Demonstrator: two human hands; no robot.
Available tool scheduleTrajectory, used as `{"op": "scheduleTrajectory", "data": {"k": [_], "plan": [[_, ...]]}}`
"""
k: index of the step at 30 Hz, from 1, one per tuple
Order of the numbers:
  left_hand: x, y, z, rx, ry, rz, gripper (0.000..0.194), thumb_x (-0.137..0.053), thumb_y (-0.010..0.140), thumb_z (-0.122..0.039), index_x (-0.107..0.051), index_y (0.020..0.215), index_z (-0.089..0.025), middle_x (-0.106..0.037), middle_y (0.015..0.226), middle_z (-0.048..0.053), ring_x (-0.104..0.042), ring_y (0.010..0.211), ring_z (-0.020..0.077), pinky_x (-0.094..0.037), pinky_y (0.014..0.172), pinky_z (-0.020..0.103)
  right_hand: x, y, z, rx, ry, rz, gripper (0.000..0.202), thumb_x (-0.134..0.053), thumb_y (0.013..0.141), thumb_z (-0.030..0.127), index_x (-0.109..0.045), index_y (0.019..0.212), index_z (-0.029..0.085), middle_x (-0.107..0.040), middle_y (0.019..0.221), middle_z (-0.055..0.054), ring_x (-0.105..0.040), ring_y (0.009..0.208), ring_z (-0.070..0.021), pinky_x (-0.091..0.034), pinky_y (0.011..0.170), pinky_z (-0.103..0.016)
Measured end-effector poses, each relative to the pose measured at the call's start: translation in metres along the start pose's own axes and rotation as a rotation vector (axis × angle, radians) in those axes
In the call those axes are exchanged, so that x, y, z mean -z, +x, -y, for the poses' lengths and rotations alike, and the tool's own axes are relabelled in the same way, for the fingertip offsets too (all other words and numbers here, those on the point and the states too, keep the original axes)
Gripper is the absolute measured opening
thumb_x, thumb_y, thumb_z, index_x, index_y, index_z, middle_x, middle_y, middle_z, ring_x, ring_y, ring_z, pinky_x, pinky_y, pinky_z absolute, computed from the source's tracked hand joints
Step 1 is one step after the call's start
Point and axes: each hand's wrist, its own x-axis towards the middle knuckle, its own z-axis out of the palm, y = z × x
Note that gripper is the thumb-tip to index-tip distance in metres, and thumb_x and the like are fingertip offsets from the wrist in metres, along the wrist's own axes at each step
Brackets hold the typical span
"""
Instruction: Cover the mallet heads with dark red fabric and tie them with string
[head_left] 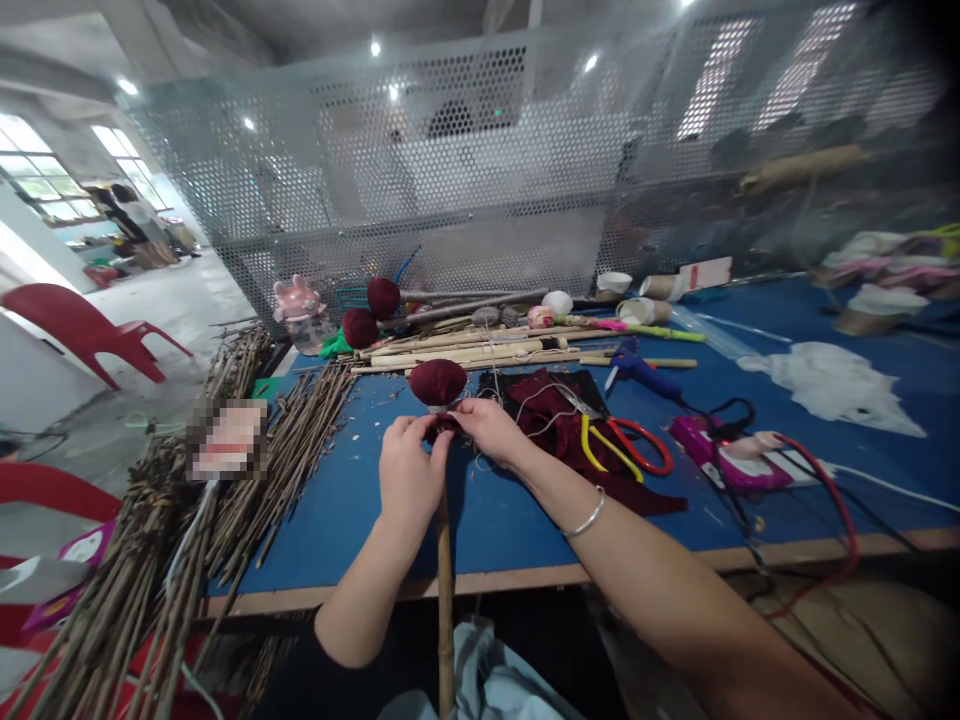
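Note:
A dark red fabric-covered ball [438,382] sits on top of a bamboo stick [445,600], which slants down past the table edge to my lap. My left hand [412,465] is closed around the gathered dark red cloth just below the ball. Beside it, the fingers of my right hand [487,428] pinch the same cloth under the ball, where a pale band shows. Thin grey string trails near my right wrist. To the right lie dark red cloth pieces [551,415] and scissors [619,445] with red and yellow handles.
Thin twigs [300,440] are piled at the left, overhanging the table edge. Behind my hands lie sticks [465,350] and two more red balls [361,328]. A blue glue gun [637,370], a purple box [701,455] with cables and a plastic bag [832,385] are at the right.

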Motion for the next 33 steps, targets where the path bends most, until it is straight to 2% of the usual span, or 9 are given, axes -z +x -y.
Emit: {"op": "scheduleTrajectory", "data": {"k": [5,10,16,18,20,22,25,27,33], "plan": [[-0.004,-0.001,0.003,-0.052,0.021,0.007,0.019,-0.047,0.083,-0.024,-0.065,0.084,-0.017,-0.059,0.082,0.007,-0.053,0.084,0.0193,-0.041,0.078,0.032,0.000,-0.001,0.002,0.018,-0.001,0.005,0.022,-0.058,0.069,0.034,-0.057,0.062,0.013,-0.055,0.056,0.000,-0.044,0.051,-0.0092,-0.033,0.053,-0.023],[0.000,-0.007,-0.005,-0.052,-0.127,0.153,0.019,-0.041,0.086,-0.022,-0.058,0.079,-0.017,-0.058,0.082,0.005,-0.053,0.080,0.0161,-0.040,0.074,0.027,0.005,0.002,0.002,-0.002,-0.044,-0.073,0.024,-0.058,0.067,0.036,-0.055,0.058,0.014,-0.049,0.050,0.003,-0.038,0.048,-0.0080,-0.028,0.049,-0.022],[0.034,-0.004,0.014,0.262,0.041,0.087,0.039,-0.032,0.088,-0.038,-0.046,0.057,-0.019,-0.041,0.049,-0.003,-0.040,0.050,0.0118,-0.028,0.050,0.023,0.015,0.010,-0.006,-0.005,0.054,-0.127,0.030,-0.059,0.066,0.042,-0.054,0.061,0.014,-0.047,0.051,0.004,-0.034,0.047,-0.0073,-0.025,0.048,-0.022],[0.049,-0.003,0.031,0.304,0.165,0.222,0.045,-0.035,0.086,-0.045,-0.043,0.049,-0.019,-0.036,0.043,-0.003,-0.037,0.044,0.0116,-0.024,0.048,0.024,0.016,0.011,-0.007,0.001,0.071,-0.126,0.030,-0.059,0.067,0.043,-0.054,0.062,0.014,-0.049,0.052,0.003,-0.036,0.049,-0.0076,-0.027,0.050,-0.023],[0.058,-0.003,0.043,0.304,0.244,0.373,0.045,-0.042,0.080,-0.052,-0.049,0.050,-0.020,-0.042,0.042,-0.001,-0.042,0.044,0.0134,-0.025,0.048,0.025,0.015,0.011,-0.006,0.012,0.067,-0.129,0.030,-0.060,0.067,0.042,-0.054,0.061,0.013,-0.049,0.052,0.002,-0.036,0.049,-0.0078,-0.028,0.050,-0.023],[0.060,-0.001,0.046,0.265,0.261,0.343,0.037,-0.048,0.076,-0.053,-0.062,0.069,-0.019,-0.060,0.061,0.004,-0.054,0.057,0.0180,-0.034,0.053,0.026,0.014,0.010,-0.004,0.030,0.051,-0.139,0.029,-0.060,0.066,0.041,-0.054,0.060,0.014,-0.048,0.052,0.003,-0.036,0.049,-0.0078,-0.028,0.050,-0.023],[0.045,0.013,0.029,0.241,0.137,0.097,0.048,-0.045,0.080,-0.047,-0.056,0.112,-0.013,-0.062,0.104,0.016,-0.060,0.088,0.0240,-0.043,0.075,0.033,0.010,0.007,0.001,0.047,0.043,-0.137,0.028,-0.059,0.066,0.041,-0.055,0.060,0.014,-0.050,0.053,0.002,-0.038,0.050,-0.0084,-0.030,0.051,-0.023],[0.027,0.028,0.010,0.261,-0.026,0.050,0.050,-0.038,0.085,-0.046,-0.052,0.117,-0.010,-0.060,0.112,0.019,-0.058,0.099,0.0250,-0.041,0.084,0.036,0.007,0.005,0.004,0.049,0.063,-0.135,0.027,-0.058,0.066,0.041,-0.056,0.061,0.014,-0.052,0.053,0.001,-0.040,0.051,-0.0092,-0.031,0.052,-0.023],[-0.023,0.060,-0.024,0.276,-0.331,0.212,0.058,-0.059,0.071,-0.051,-0.054,0.111,-0.010,-0.067,0.092,0.016,-0.063,0.082,0.0240,-0.045,0.072,0.032,0.008,0.001,0.009,0.189,-0.138,-0.239,0.014,-0.049,0.068,0.026,-0.057,0.061,0.015,-0.057,0.058,-0.001,-0.046,0.057,-0.0128,-0.036,0.057,-0.025]]}}
